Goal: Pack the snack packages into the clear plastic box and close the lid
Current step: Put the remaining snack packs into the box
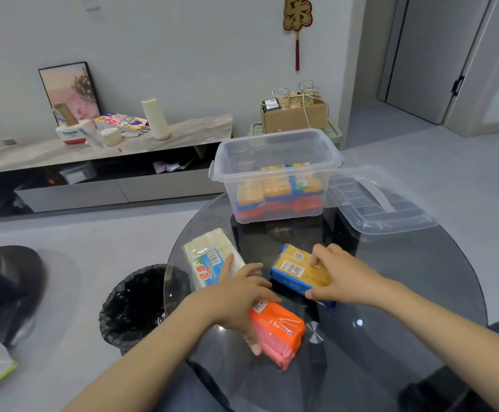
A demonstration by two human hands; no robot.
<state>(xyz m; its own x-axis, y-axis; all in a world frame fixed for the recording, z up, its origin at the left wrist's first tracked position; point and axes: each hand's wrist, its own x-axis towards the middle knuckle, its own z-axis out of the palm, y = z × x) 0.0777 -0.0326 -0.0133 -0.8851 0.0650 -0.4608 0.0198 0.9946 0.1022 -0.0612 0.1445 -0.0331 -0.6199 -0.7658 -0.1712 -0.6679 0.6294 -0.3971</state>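
Note:
The clear plastic box (275, 150) stands open at the far side of the round glass table, with several yellow, blue and orange packages inside. Its clear lid (379, 203) lies to the right of it. Three snack packages lie near me. My left hand (236, 298) is clasped around the orange and pink package (278, 331), thumb on its near side. My right hand (343, 278) grips the yellow and blue package (295, 270) by its right end. A white and light-blue package (209, 254) lies untouched to the left.
A bin with a black bag (135, 304) stands on the floor left of the glass table (390, 307). A low cabinet with clutter (102, 144) runs along the wall. A cardboard box (295, 114) sits behind the plastic box.

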